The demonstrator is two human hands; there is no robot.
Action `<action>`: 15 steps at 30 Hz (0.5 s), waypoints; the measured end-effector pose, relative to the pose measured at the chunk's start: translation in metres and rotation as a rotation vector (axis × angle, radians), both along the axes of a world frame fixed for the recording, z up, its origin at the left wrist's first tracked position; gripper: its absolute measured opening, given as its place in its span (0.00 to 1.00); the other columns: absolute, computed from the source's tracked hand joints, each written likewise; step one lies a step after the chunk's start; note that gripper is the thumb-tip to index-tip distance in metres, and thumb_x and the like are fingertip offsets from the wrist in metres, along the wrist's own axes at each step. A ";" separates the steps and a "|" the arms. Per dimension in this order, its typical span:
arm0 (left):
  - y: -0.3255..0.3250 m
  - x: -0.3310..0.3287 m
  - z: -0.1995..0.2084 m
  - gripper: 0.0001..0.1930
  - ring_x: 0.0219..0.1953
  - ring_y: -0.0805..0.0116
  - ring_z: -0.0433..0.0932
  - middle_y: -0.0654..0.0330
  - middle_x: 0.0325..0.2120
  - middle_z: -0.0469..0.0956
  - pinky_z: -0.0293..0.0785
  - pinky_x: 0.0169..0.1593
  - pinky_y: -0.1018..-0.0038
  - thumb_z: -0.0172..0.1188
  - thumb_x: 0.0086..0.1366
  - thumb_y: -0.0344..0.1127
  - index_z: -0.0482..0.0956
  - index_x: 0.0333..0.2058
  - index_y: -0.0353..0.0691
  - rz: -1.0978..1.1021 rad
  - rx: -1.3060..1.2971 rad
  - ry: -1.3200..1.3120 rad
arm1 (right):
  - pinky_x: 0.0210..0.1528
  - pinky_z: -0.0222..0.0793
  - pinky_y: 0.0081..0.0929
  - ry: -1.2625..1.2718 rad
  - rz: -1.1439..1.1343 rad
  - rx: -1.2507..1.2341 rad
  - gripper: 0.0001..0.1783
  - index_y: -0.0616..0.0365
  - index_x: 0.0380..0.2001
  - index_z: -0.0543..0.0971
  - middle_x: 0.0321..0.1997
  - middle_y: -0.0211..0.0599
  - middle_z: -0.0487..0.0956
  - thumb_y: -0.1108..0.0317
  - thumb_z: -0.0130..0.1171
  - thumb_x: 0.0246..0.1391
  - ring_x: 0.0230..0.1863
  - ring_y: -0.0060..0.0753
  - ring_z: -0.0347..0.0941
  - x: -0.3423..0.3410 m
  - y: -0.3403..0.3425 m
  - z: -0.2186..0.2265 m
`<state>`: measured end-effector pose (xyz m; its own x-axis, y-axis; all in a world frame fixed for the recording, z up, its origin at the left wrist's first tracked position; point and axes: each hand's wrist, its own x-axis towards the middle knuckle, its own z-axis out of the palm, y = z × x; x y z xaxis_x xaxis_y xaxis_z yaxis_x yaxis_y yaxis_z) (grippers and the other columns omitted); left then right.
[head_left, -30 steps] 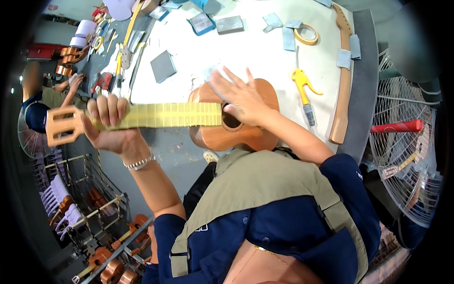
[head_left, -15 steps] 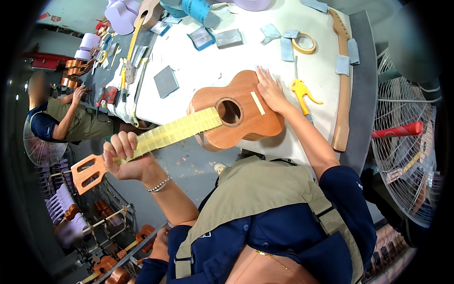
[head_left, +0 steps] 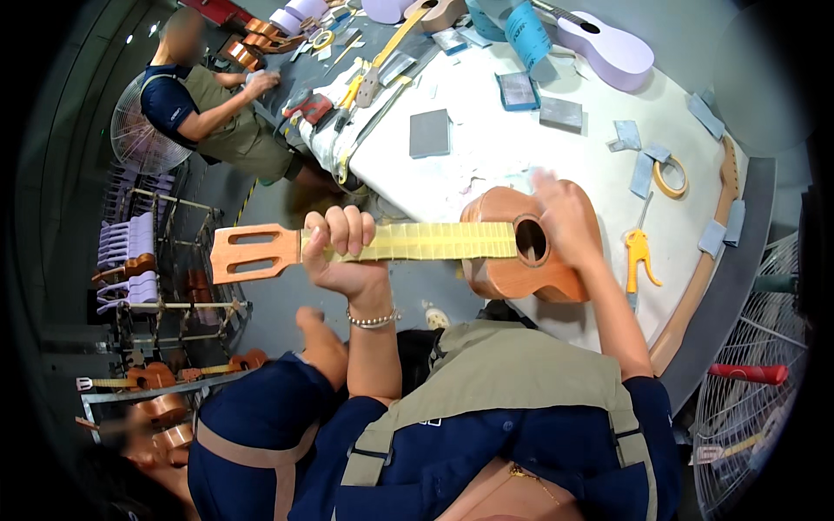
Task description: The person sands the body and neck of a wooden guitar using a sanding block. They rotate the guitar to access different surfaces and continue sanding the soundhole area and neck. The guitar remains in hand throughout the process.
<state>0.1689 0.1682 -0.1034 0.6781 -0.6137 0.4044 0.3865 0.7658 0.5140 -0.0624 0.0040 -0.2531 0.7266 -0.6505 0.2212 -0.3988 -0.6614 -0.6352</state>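
Observation:
An unfinished wooden ukulele (head_left: 499,276) lies across in front of me, its body by the edge of the white-topped bench and its slotted headstock pointing left. Yellow masking tape (head_left: 434,241) covers the fretboard. My left hand (head_left: 346,252) is wrapped round the neck near the headstock. Over the top of the body, just right of the sound hole, is my right hand (head_left: 565,221). Motion smears its fingers, and I cannot tell whether it touches the wood.
A yellow air blow gun (head_left: 638,256), a tape roll (head_left: 671,176) and a loose guitar neck (head_left: 695,295) lie to the right. Grey sanding blocks (head_left: 430,133) lie beyond. One co-worker (head_left: 208,113) stands far left, another (head_left: 252,417) close at lower left. A fan (head_left: 747,339) stands right.
The ukulele has turned until its neck lies nearly level. My right hand has moved from the body's lower end toward the sound hole. The view has shifted left, showing more of the nearby co-worker.

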 end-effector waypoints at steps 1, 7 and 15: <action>0.001 -0.003 0.000 0.12 0.14 0.79 0.54 0.69 0.11 0.55 0.56 0.21 0.81 0.48 0.55 0.34 0.57 0.17 0.47 0.020 0.018 0.008 | 0.68 0.29 0.47 0.017 -0.095 0.081 0.34 0.50 0.66 0.49 0.70 0.35 0.48 0.44 0.26 0.62 0.71 0.39 0.39 -0.012 -0.017 -0.015; 0.007 -0.010 -0.002 0.12 0.13 0.79 0.55 0.70 0.11 0.55 0.54 0.19 0.82 0.45 0.58 0.35 0.56 0.17 0.48 0.081 -0.036 0.020 | 0.68 0.30 0.50 0.192 -0.161 -0.115 0.33 0.48 0.65 0.52 0.70 0.35 0.49 0.46 0.31 0.60 0.71 0.44 0.38 -0.017 0.024 -0.020; 0.001 -0.017 0.007 0.11 0.15 0.79 0.56 0.70 0.12 0.57 0.57 0.21 0.80 0.45 0.59 0.38 0.60 0.18 0.48 -0.016 -0.022 -0.101 | 0.67 0.30 0.51 -0.006 -0.311 0.221 0.31 0.51 0.65 0.52 0.70 0.37 0.49 0.53 0.36 0.60 0.70 0.43 0.39 -0.057 0.017 -0.043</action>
